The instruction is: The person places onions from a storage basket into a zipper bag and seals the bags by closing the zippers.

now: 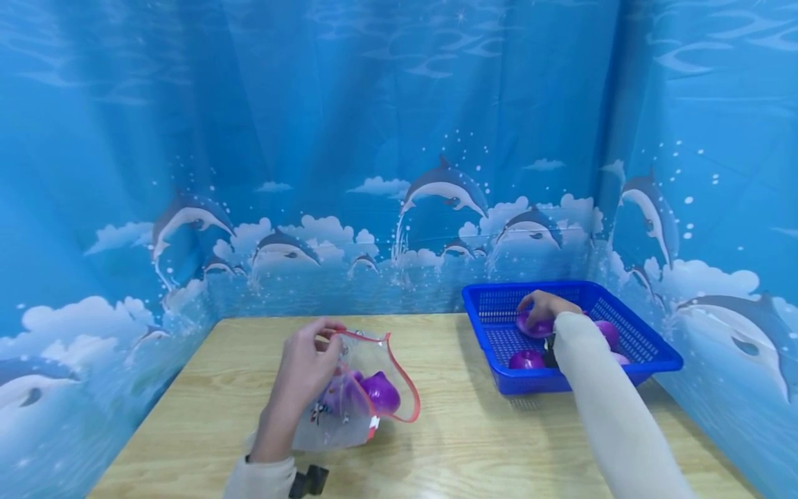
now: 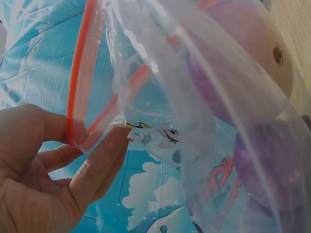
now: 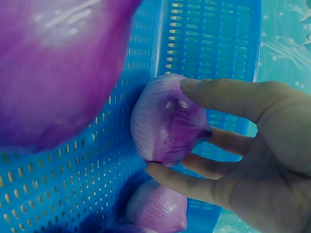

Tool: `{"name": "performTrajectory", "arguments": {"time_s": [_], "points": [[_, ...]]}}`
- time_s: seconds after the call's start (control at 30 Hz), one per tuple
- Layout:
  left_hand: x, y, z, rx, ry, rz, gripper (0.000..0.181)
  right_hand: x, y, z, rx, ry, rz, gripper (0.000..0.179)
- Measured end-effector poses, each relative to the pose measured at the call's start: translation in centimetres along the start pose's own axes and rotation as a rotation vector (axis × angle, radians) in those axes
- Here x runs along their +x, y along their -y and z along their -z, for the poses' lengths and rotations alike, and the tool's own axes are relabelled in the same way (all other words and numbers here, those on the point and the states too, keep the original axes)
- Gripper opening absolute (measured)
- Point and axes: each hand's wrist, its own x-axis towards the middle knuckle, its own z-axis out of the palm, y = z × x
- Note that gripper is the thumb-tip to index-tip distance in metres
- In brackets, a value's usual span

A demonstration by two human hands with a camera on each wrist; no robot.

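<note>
My left hand (image 1: 304, 364) pinches the red-edged rim of a clear zip bag (image 1: 337, 431) on the table's left half, and the bag's mouth gapes toward the right. Inside it lie purple onions (image 1: 382, 394), seen through the plastic in the left wrist view too. Over in the blue basket (image 1: 485, 339), my right hand (image 1: 548, 305) grips another purple onion (image 3: 167, 121). Its thumb lies on one side of that onion and its fingers on the other. A further onion (image 3: 158, 206) sits beside the held one, and a large one (image 3: 58, 68) fills the near corner of the right wrist view.
More onions rest in the basket, one at the front (image 1: 527, 359) and one at the right (image 1: 607, 334). The basket stands at the back right of the wooden table (image 1: 449, 443). A blue dolphin-print curtain (image 1: 374, 138) encloses the table at the back and sides.
</note>
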Motion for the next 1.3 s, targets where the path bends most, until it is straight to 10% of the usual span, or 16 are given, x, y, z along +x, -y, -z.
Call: {"name": "performTrajectory", "arguments": {"time_s": [1.3], "points": [[-0.1,0.0,0.1,-0.018,-0.001,0.016,0.028,-0.9,-0.5,0.3,0.055,0.06,0.017,0.061]]}}
